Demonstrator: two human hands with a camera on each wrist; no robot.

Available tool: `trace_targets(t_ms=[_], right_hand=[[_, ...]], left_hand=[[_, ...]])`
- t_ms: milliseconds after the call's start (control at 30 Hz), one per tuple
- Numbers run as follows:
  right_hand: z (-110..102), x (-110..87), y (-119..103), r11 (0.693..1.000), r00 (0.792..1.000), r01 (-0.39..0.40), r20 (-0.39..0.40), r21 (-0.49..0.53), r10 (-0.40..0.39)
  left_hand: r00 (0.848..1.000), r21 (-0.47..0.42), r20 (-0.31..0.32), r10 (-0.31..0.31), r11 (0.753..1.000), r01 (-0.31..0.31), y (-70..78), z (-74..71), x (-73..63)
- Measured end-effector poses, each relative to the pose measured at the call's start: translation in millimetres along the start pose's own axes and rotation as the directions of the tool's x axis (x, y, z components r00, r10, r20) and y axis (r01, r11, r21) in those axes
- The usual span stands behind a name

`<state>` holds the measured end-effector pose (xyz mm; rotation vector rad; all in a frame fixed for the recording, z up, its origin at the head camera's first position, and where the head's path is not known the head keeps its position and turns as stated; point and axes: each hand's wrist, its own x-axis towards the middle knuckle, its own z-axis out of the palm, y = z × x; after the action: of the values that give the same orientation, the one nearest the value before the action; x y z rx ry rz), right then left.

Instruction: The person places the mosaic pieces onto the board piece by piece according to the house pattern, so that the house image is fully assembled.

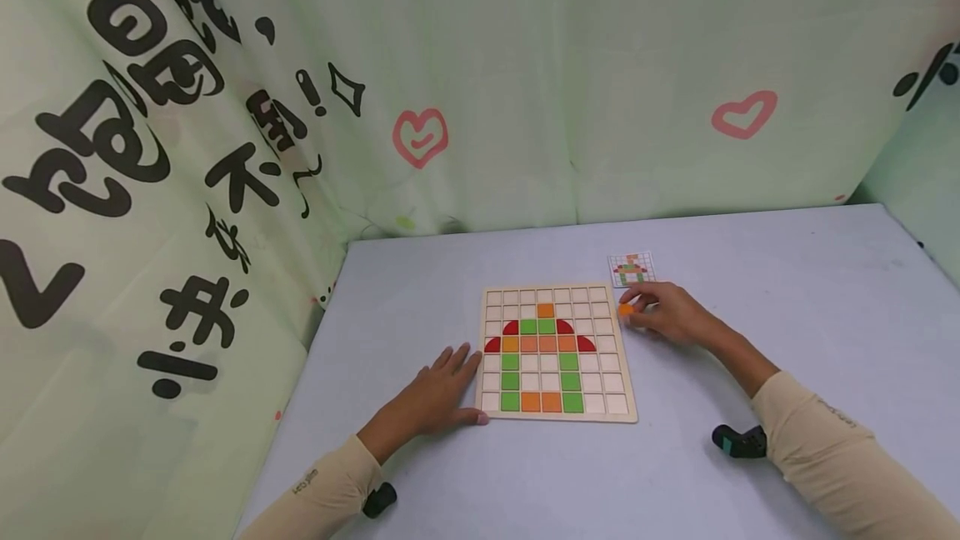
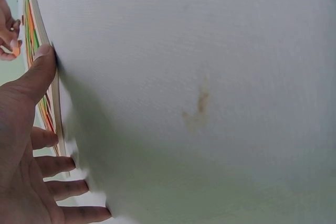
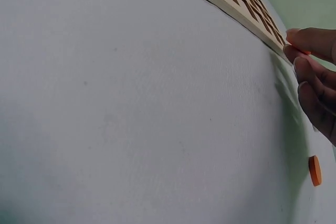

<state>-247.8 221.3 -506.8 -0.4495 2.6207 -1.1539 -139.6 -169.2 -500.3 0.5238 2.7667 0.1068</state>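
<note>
A wooden grid board [image 1: 555, 433] lies on the table, with green, orange and red pieces forming a figure in its cells. My left hand [image 1: 438, 394] rests at the board's left edge with fingers spread; in the left wrist view its thumb touches the board's rim [image 2: 56, 93]. Just past the board's upper right edge, my right hand [image 1: 670, 312] pinches a small orange block [image 1: 626, 310] between thumb and fingers. The fingers mostly cover the block in the right wrist view. Another orange piece [image 3: 314, 170] lies on the table near that hand.
A small pattern card [image 1: 632, 267] with a similar coloured figure lies behind the board. The white table [image 1: 420, 273] backs onto a pale green curtain [image 1: 570, 65] with black lettering and red hearts. Black wrist devices [image 1: 739, 442] sit at both sleeves.
</note>
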Motion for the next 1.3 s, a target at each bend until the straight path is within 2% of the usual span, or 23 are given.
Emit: trace_targets(t_ms=[400,633,800,967,1300], right_hand=[[13.7,17.6,-16.7,0.996,1.0,0.006,0.028,0.093,-0.009],[24.7,29.8,-27.6,0.983,0.995,-0.003,0.103,0.184,-0.016],[30.5,39.1,-36.5,0.988,0.991,0.012,0.13,0.155,-0.033],[37.3,50.6,-41.6,0.993,0.993,0.027,0.115,0.118,-0.041],[50.5,71.3,-53.3,0.993,0.996,0.025,0.083,0.118,-0.034]], left_hand=[[1.0,0.02,-0.001,0.0,1.0,0.0,-0.6,1.7,2.5],[1.0,0.03,-0.009,0.013,0.999,-0.013,-1.6,1.3,2.9],[1.0,0.026,-0.009,0.015,1.0,-0.015,-1.7,0.6,2.3],[1.0,0.02,-0.01,0.017,1.0,-0.017,-1.9,0.6,2.6],[1.0,0.019,-0.01,0.006,1.0,-0.006,-1.5,1.9,3.2]])
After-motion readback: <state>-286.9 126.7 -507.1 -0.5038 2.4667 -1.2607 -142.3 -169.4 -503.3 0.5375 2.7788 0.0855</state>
